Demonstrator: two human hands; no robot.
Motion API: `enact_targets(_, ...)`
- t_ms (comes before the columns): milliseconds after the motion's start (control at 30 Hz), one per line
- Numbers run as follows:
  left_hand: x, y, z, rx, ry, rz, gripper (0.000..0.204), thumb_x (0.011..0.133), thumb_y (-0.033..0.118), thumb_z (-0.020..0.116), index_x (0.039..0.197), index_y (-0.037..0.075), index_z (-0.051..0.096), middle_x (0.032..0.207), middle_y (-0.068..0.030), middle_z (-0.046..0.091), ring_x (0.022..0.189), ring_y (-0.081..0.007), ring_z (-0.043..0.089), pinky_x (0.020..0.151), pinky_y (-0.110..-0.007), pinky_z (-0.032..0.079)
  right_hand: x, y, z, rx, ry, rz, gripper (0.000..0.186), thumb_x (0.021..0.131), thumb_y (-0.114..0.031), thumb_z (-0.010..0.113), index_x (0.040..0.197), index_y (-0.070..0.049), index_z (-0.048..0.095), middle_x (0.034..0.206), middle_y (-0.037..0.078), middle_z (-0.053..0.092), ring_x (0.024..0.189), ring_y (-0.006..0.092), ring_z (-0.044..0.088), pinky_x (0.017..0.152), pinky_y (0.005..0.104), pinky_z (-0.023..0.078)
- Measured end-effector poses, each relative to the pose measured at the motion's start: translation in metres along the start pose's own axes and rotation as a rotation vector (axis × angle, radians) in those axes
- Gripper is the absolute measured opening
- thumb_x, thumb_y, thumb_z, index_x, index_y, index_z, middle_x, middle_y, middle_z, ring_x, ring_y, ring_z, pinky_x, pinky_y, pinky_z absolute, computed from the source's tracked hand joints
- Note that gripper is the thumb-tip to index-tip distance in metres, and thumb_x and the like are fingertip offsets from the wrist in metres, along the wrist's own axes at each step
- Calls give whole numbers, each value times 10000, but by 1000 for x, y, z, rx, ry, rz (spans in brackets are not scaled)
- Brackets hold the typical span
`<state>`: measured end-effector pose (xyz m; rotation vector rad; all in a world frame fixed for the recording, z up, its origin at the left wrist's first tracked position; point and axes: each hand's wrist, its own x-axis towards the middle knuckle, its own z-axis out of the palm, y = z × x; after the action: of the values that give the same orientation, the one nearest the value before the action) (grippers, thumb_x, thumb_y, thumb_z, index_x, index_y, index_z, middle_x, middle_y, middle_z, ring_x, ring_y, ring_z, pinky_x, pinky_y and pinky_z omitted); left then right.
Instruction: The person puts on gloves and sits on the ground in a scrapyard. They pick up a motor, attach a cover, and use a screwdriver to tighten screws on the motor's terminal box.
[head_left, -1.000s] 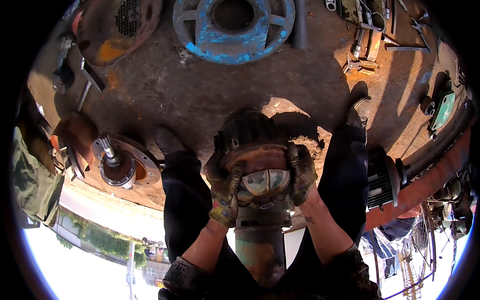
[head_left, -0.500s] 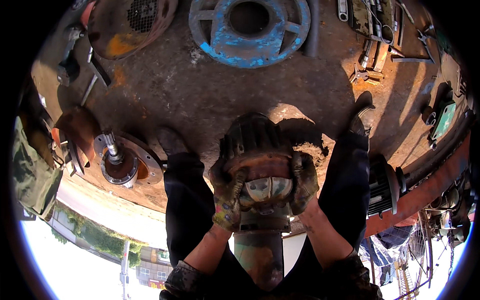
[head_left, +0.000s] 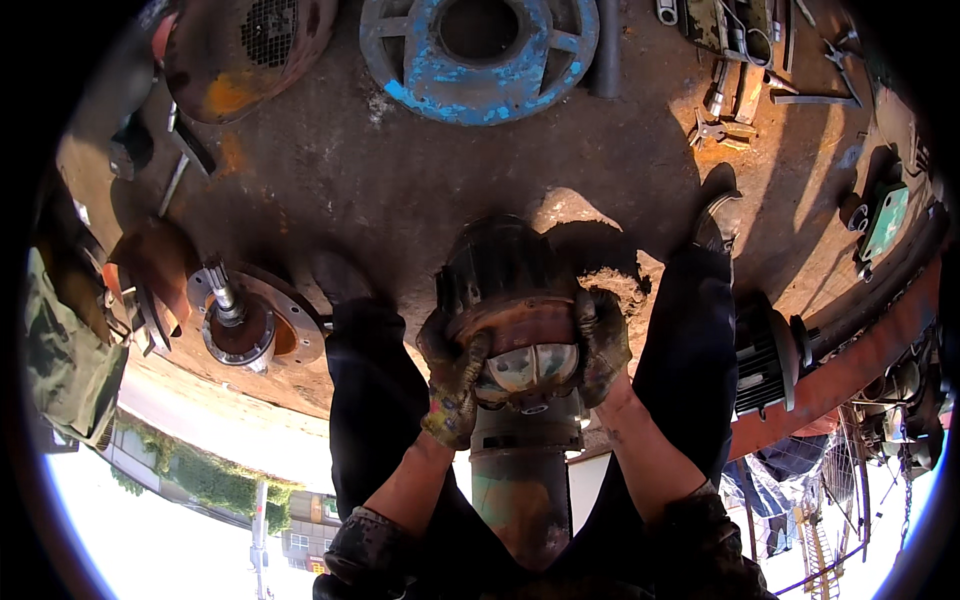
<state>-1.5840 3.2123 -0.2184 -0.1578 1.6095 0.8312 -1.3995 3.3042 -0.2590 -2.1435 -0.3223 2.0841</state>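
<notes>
Between my legs is a dark ribbed electric motor [head_left: 505,270] with a rusty flange and a pale, ribbed domed end. It sits in line with a thick grey-green cylinder [head_left: 522,500] that runs back toward my body. Both hands wear stained work gloves. My left hand [head_left: 452,375] is wrapped round the motor's left side, thumb over the front of the flange. On the opposite side, my right hand [head_left: 603,345] clasps the flange edge with curled fingers. The motor's underside is hidden.
A blue-painted metal ring [head_left: 480,95] lies ahead on the dirty ground. Pliers [head_left: 720,130] and other tools are at the far right. To my left stands a flanged part with a splined shaft [head_left: 230,310]. A finned motor [head_left: 765,360] and a rusty beam [head_left: 840,370] are at right.
The motor tilts slightly and shifts a little between my hands, which keep their hold. Surrounding things slide slightly up and left as my head moves.
</notes>
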Motion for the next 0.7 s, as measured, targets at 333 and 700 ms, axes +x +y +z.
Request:
enact_targets(333,5,18,11,-229,75,-25,349,1124,242,513,1413,56,453,1370,-102,548,1279,-176,539,1088,-339,466,1,-46,25,-238,-9,-147,303,1062,-254,645,1133,39,674,1127,117,711,1004,162,649,872,337,532)
enact_targets(700,10,43,0,-136,16,-72,501,1120,325,516,1468,-6,373,1403,-141,523,1288,-216,531,1090,-355,468,-45,-43,42,-567,7,-426,257,879,-130,755,1110,-19,748,1208,154,666,1145,291,625,1004,393,487)
